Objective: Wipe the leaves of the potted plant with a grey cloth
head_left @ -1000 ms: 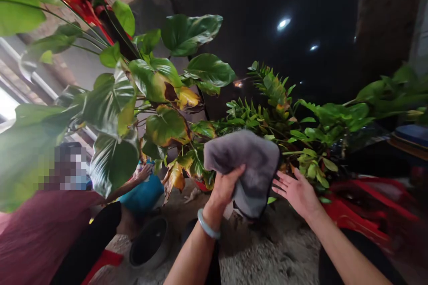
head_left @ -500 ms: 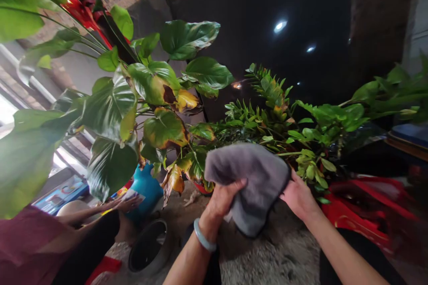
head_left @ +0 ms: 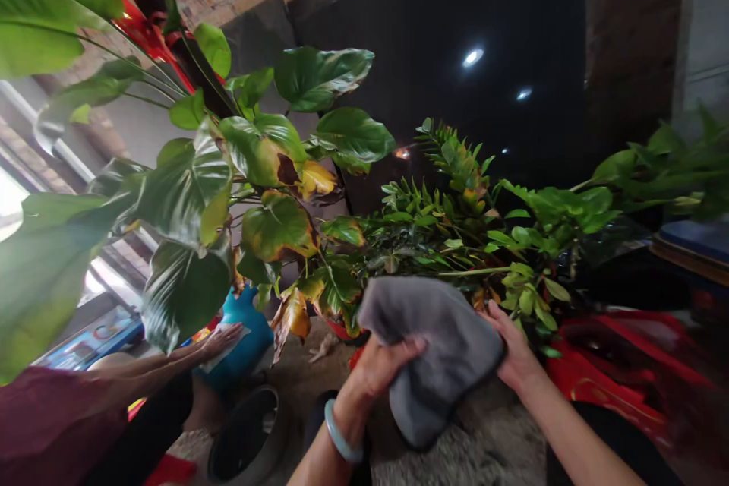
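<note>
A grey cloth (head_left: 441, 364) with a dark edge hangs folded between my two hands, in front of the plants. My left hand (head_left: 383, 368), with a pale bangle at its wrist, grips the cloth on its left side, thumb lying across the near face and the other fingers mostly hidden. At the right edge, my right hand (head_left: 515, 353) pinches the cloth, its fingertips partly behind the fabric. Just beyond it, green leafy plants (head_left: 456, 235) stand against a dark glossy panel.
On the left, another person's hand (head_left: 219, 342) rests with a pale wipe on a blue vase (head_left: 250, 330). A dark bucket (head_left: 244, 433) stands on the floor beside it. Large leaves (head_left: 279, 224), some yellowed, reach in from the left. A red bag (head_left: 609, 380) lies at right.
Both my hands and the cloth have moved slightly down in view, as the whole scene shifts a little. The other person's hand has slid along the blue vase.
</note>
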A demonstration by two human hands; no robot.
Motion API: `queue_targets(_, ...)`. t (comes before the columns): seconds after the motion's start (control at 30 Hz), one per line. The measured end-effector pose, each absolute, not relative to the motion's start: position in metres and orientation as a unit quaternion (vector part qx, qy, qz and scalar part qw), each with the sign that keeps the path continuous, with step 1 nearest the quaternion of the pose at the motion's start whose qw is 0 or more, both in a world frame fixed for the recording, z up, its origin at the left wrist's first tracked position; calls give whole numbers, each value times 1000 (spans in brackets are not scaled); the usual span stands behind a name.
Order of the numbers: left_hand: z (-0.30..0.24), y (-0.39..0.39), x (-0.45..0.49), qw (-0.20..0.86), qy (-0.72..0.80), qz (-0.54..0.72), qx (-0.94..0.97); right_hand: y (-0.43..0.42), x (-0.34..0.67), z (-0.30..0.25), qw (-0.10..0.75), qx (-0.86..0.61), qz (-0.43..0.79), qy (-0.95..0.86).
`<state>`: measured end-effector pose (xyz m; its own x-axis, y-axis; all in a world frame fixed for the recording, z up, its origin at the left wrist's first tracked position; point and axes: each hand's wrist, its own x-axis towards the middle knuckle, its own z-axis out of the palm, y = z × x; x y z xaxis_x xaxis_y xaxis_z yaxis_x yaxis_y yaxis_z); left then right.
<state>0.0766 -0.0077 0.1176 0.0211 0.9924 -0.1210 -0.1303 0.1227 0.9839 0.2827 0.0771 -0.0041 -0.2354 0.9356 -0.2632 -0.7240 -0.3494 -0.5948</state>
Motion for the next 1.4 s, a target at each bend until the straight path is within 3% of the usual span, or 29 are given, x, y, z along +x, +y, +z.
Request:
queue_targets(0.17,126,33,92,535,479,630,294,74,277,1,546,-306,760,-175)
queue_targets(0.3,73,15,102,613,523,501,315,73,275,-2,522,-322,772,-166)
queue_targets(0.4,66,-8,95,635,512,420,398,74,276,-1,505,-345,776,-152)
queue_targets(0.5,100,-3,91,589,483,493,421,75,276,3,532,-350,759,-139)
queue_targets(0.67,132,42,109,547,431,664,272,76,275,4,569,-351,730,-142)
queue_targets(0.83,77,12,118,614,523,519,284,73,271,5,547,-350,748,-138)
queue_targets(0.93,72,-21,99,656,517,428,346,72,275,8,522,-353,764,-141)
queue_targets(1.03,104,-22,78,596,511,461,415,72,279,8,527,-338,765,-155)
queue_targets(1.13,133,3,69,509,505,574,395,72,279,7,546,-323,755,-166)
queue_targets(1.23,120,16,74,501,492,633,327,71,274,6,545,-324,753,-175)
queue_targets(1.4,59,-23,66,543,535,483,431,69,269,10,506,-360,763,-181)
